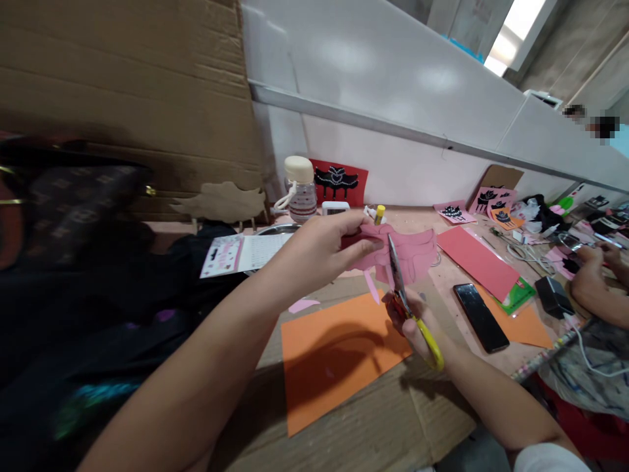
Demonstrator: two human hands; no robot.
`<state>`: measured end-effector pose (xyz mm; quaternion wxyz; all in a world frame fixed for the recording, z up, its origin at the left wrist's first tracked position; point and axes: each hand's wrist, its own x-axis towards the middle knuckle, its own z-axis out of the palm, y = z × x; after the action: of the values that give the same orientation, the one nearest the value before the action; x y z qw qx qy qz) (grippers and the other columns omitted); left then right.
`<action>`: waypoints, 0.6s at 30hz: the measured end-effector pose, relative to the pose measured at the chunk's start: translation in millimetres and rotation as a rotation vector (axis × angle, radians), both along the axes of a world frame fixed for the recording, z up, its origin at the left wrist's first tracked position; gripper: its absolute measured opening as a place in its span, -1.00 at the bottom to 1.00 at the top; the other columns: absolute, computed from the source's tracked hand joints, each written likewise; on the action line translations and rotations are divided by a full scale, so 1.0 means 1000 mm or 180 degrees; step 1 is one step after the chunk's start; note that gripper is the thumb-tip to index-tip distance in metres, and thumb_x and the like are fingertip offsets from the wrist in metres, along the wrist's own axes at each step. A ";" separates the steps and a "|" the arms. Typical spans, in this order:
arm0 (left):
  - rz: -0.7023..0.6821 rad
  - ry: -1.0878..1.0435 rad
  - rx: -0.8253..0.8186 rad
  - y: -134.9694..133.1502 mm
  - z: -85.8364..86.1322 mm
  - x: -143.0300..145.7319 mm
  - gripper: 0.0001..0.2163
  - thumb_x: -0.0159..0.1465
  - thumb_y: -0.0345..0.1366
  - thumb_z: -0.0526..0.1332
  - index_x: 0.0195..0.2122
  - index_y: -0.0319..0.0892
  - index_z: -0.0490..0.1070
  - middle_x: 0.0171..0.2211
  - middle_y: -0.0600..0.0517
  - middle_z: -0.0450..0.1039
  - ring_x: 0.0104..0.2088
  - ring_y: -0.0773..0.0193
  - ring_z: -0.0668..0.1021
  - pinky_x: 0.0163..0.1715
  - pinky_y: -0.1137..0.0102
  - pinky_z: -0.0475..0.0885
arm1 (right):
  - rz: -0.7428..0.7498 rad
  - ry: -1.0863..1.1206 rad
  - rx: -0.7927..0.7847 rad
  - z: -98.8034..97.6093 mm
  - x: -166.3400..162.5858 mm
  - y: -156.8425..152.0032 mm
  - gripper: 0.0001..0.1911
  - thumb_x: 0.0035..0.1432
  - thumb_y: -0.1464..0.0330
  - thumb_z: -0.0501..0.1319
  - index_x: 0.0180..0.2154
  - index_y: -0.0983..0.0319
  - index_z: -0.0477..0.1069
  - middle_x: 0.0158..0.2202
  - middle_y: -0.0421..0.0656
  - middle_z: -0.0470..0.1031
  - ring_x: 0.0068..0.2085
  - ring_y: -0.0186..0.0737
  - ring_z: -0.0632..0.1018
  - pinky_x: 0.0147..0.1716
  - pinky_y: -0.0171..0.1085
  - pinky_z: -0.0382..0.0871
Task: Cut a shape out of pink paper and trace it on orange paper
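My left hand pinches a pink paper cut-out by its left edge and holds it up over the table. In my right hand is a pair of scissors with yellow and red handles. Its blades point up into the pink paper's lower edge. A thin pink strip hangs down from the cut-out. Below both hands lies an orange paper sheet on brown cardboard.
A black phone, a red sheet and more orange paper lie to the right. A bottle, a glue stick and a red card with a black shape stand at the back. Another person's arms rest at right. A dark bag is on the left.
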<state>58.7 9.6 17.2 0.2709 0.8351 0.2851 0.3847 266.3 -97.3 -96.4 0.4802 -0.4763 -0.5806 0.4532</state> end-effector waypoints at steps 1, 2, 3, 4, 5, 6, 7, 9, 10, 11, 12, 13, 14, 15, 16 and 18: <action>0.0011 0.0001 -0.0012 0.000 0.000 0.000 -0.84 0.29 -0.23 0.17 -0.29 -0.16 0.50 -0.41 0.09 0.50 -0.39 0.29 0.49 -0.31 0.45 0.39 | -0.0001 -0.0041 -0.0019 -0.001 0.001 0.000 -0.28 -0.05 -0.36 0.26 -0.16 0.08 0.45 -0.34 -0.18 0.28 -0.34 -0.15 0.35 -0.31 -0.17 0.34; 0.0023 0.0002 -0.0021 0.000 0.000 0.000 -0.83 0.29 -0.22 0.17 -0.30 -0.16 0.50 -0.41 0.09 0.50 -0.40 0.29 0.49 -0.31 0.46 0.39 | -0.0008 -0.0061 -0.0030 -0.002 0.001 0.000 -0.28 -0.05 -0.36 0.26 -0.16 0.09 0.46 -0.34 -0.18 0.29 -0.33 -0.14 0.35 -0.31 -0.17 0.33; 0.0036 0.0003 -0.0022 0.000 0.001 0.000 -0.84 0.29 -0.22 0.17 -0.30 -0.16 0.50 -0.42 0.09 0.49 -0.40 0.30 0.48 -0.32 0.46 0.39 | -0.0019 -0.0060 -0.0029 -0.002 0.002 0.000 -0.27 -0.05 -0.36 0.25 -0.16 0.10 0.46 -0.33 -0.17 0.30 -0.33 -0.14 0.36 -0.29 -0.16 0.33; 0.0044 0.0007 -0.0020 -0.001 0.001 0.000 -0.84 0.29 -0.23 0.17 -0.31 -0.16 0.49 -0.42 0.09 0.49 -0.40 0.30 0.47 -0.32 0.46 0.39 | -0.0018 -0.0050 -0.0015 -0.003 0.002 0.000 -0.27 -0.04 -0.36 0.26 -0.16 0.11 0.45 -0.33 -0.17 0.30 -0.32 -0.14 0.37 -0.28 -0.16 0.33; 0.0045 0.0011 -0.0013 -0.001 0.001 0.000 -0.85 0.29 -0.23 0.17 -0.31 -0.16 0.49 -0.42 0.10 0.49 -0.41 0.30 0.47 -0.33 0.46 0.39 | -0.0016 -0.0033 0.0010 -0.002 0.002 0.000 -0.28 -0.03 -0.36 0.26 -0.16 0.11 0.45 -0.33 -0.18 0.30 -0.32 -0.15 0.37 -0.28 -0.17 0.33; 0.0038 0.0014 -0.0004 -0.001 0.001 0.000 -0.85 0.29 -0.24 0.17 -0.31 -0.16 0.49 -0.42 0.10 0.49 -0.42 0.31 0.46 -0.33 0.46 0.39 | -0.0006 -0.0023 0.0033 -0.001 0.002 0.000 -0.28 -0.03 -0.35 0.26 -0.17 0.12 0.45 -0.33 -0.18 0.29 -0.33 -0.17 0.36 -0.29 -0.18 0.32; 0.0028 0.0011 0.0003 -0.001 0.001 0.000 -0.85 0.29 -0.24 0.17 -0.31 -0.16 0.49 -0.43 0.10 0.48 -0.42 0.31 0.46 -0.33 0.46 0.39 | 0.0002 -0.0023 0.0057 0.000 0.001 0.000 -0.29 -0.02 -0.35 0.26 -0.18 0.12 0.44 -0.34 -0.19 0.29 -0.34 -0.19 0.35 -0.31 -0.19 0.30; -0.0003 0.0000 0.0001 -0.001 0.001 0.000 -0.85 0.29 -0.24 0.17 -0.30 -0.16 0.50 -0.43 0.10 0.48 -0.43 0.32 0.45 -0.32 0.46 0.39 | 0.0020 -0.0053 0.0079 0.003 0.000 0.001 -0.28 -0.02 -0.35 0.25 -0.19 0.13 0.43 -0.35 -0.21 0.27 -0.36 -0.22 0.31 -0.36 -0.22 0.25; -0.0012 -0.0012 -0.0003 -0.001 0.001 0.000 -0.85 0.29 -0.24 0.17 -0.30 -0.16 0.49 -0.43 0.11 0.47 -0.43 0.32 0.45 -0.32 0.46 0.39 | 0.0025 -0.0068 0.0095 0.004 -0.001 0.001 -0.28 -0.02 -0.36 0.24 -0.20 0.14 0.42 -0.36 -0.22 0.26 -0.37 -0.23 0.29 -0.38 -0.23 0.22; -0.0017 -0.0020 -0.0006 -0.001 0.001 0.000 -0.85 0.29 -0.25 0.17 -0.31 -0.16 0.49 -0.43 0.11 0.47 -0.44 0.32 0.44 -0.32 0.47 0.39 | 0.0021 -0.0079 0.0106 0.005 -0.002 0.001 -0.27 -0.02 -0.36 0.24 -0.20 0.14 0.41 -0.37 -0.22 0.25 -0.38 -0.23 0.28 -0.39 -0.24 0.20; -0.0020 -0.0028 -0.0006 -0.001 0.001 0.000 -0.85 0.29 -0.25 0.16 -0.31 -0.17 0.49 -0.44 0.11 0.47 -0.44 0.33 0.44 -0.31 0.47 0.39 | 0.0025 -0.0085 0.0112 0.006 -0.002 0.001 -0.26 -0.02 -0.37 0.23 -0.19 0.14 0.41 -0.38 -0.23 0.25 -0.39 -0.24 0.27 -0.40 -0.24 0.20; -0.0022 -0.0037 0.0001 -0.001 0.001 0.000 -0.85 0.28 -0.26 0.16 -0.32 -0.17 0.49 -0.44 0.11 0.46 -0.44 0.33 0.44 -0.31 0.47 0.39 | 0.0025 -0.0082 0.0108 0.006 -0.002 0.001 -0.26 -0.02 -0.37 0.23 -0.19 0.14 0.41 -0.38 -0.23 0.25 -0.39 -0.24 0.27 -0.40 -0.24 0.19; -0.0021 -0.0042 0.0006 -0.001 0.000 0.000 -0.86 0.28 -0.26 0.16 -0.32 -0.17 0.49 -0.44 0.11 0.46 -0.44 0.33 0.44 -0.31 0.47 0.38 | 0.0026 -0.0077 0.0090 0.006 -0.002 0.001 -0.26 -0.01 -0.36 0.23 -0.18 0.14 0.41 -0.38 -0.23 0.25 -0.39 -0.24 0.28 -0.41 -0.25 0.19; -0.0017 -0.0045 0.0012 -0.001 0.000 0.000 -0.86 0.28 -0.26 0.17 -0.32 -0.17 0.49 -0.44 0.11 0.46 -0.43 0.33 0.44 -0.31 0.47 0.38 | 0.0029 -0.0072 0.0071 0.005 -0.002 0.001 -0.26 -0.02 -0.36 0.23 -0.18 0.14 0.41 -0.38 -0.23 0.25 -0.40 -0.24 0.28 -0.41 -0.25 0.19; -0.0015 -0.0044 0.0010 -0.001 0.001 0.000 -0.85 0.28 -0.25 0.17 -0.32 -0.17 0.49 -0.43 0.11 0.47 -0.43 0.32 0.45 -0.31 0.47 0.38 | 0.0034 -0.0072 0.0048 0.005 -0.001 0.001 -0.25 -0.02 -0.37 0.24 -0.17 0.14 0.41 -0.38 -0.23 0.25 -0.40 -0.24 0.27 -0.43 -0.26 0.18; -0.0013 -0.0026 -0.0009 -0.001 0.001 0.000 -0.85 0.28 -0.24 0.17 -0.32 -0.16 0.48 -0.43 0.11 0.47 -0.42 0.31 0.45 -0.31 0.47 0.38 | 0.0046 -0.0079 0.0043 0.004 0.000 0.001 -0.25 -0.03 -0.37 0.24 -0.17 0.14 0.42 -0.39 -0.23 0.25 -0.41 -0.24 0.25 -0.45 -0.27 0.15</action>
<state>58.4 8.9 18.3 0.2741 0.8337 0.2829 0.3871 266.1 -96.4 -92.2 0.4728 -0.4745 -0.5930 0.4468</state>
